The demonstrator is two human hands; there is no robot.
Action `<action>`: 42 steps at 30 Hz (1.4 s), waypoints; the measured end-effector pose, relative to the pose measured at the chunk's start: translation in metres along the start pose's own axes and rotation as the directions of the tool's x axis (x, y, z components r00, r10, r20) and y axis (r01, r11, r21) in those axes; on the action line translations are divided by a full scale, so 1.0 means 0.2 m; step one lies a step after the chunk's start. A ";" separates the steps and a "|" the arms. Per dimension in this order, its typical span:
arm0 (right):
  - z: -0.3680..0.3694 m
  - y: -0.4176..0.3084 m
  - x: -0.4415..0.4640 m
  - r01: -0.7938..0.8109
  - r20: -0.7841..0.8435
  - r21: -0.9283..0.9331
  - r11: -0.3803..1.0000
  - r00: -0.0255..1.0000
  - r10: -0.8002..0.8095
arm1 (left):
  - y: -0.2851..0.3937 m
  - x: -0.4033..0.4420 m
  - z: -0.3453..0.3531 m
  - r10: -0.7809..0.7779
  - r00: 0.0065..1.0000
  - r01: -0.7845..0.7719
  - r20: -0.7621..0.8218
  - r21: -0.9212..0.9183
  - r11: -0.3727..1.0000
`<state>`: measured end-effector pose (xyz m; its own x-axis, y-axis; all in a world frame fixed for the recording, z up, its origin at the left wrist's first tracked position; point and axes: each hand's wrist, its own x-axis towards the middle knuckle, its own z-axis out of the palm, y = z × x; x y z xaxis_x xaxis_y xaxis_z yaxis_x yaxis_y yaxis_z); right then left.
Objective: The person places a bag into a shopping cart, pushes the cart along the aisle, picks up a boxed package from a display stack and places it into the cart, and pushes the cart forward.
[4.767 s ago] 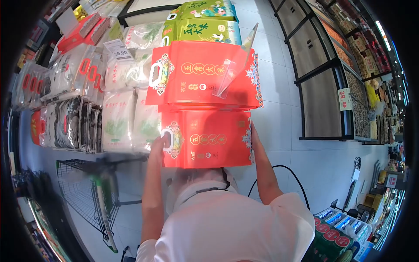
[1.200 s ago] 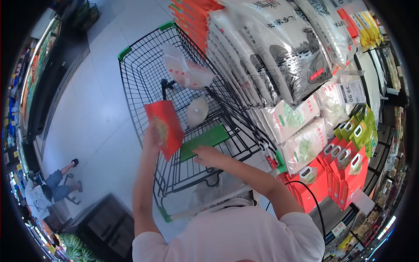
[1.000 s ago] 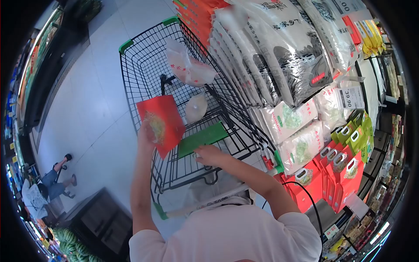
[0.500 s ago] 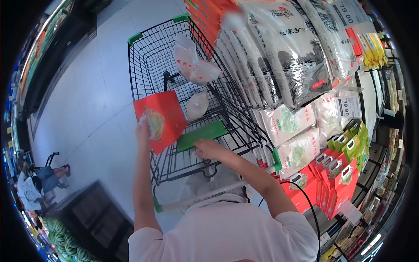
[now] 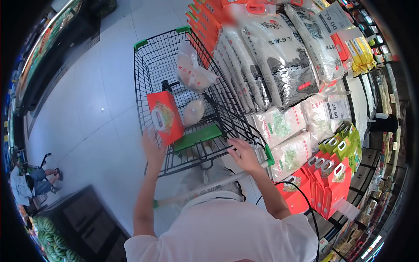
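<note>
A red package point(image 5: 166, 117) with a white handle stands inside the shopping cart point(image 5: 148, 65), against its left side. My left hand point(image 5: 153, 145) is open just below the package, fingers apart, at the cart's left rim. Over the right rear part of the cart, near the push bar point(image 5: 209, 187), my right hand point(image 5: 243, 153) is open and holds nothing. Between the hands lies the green seat flap point(image 5: 198, 137). Two clear plastic bags with pale contents, a larger one point(image 5: 192, 72) and a smaller one point(image 5: 194, 112), are in the cart.
Stacked rice bags point(image 5: 283, 52) line the cart's right side. Red packages point(image 5: 325, 185) and green packages point(image 5: 347, 148) stand at the lower right. A dark cabinet point(image 5: 87, 222) and watermelons point(image 5: 50, 240) are at the lower left. A seated person point(image 5: 37, 181) is at the far left.
The red package has gone from my left hand's hold to standing in the cart. My right hand has moved right, away from the green flap, and its fingers have spread.
</note>
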<state>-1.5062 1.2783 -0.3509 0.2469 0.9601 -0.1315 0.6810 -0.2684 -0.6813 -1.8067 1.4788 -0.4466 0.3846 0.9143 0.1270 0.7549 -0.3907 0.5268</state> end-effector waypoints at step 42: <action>0.06 -0.03 -0.26 -0.046 -0.233 -0.326 0.944 0.972 -0.034 | 0.36 -0.89 -0.41 -0.065 0.988 0.072 0.137 -0.047 0.996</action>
<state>-1.5315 1.2310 -0.3488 0.3777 0.9238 0.0628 0.8566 -0.3229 -0.4024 -1.8637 1.2962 -0.3628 0.4040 0.9145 -0.0241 0.7550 -0.3184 0.5732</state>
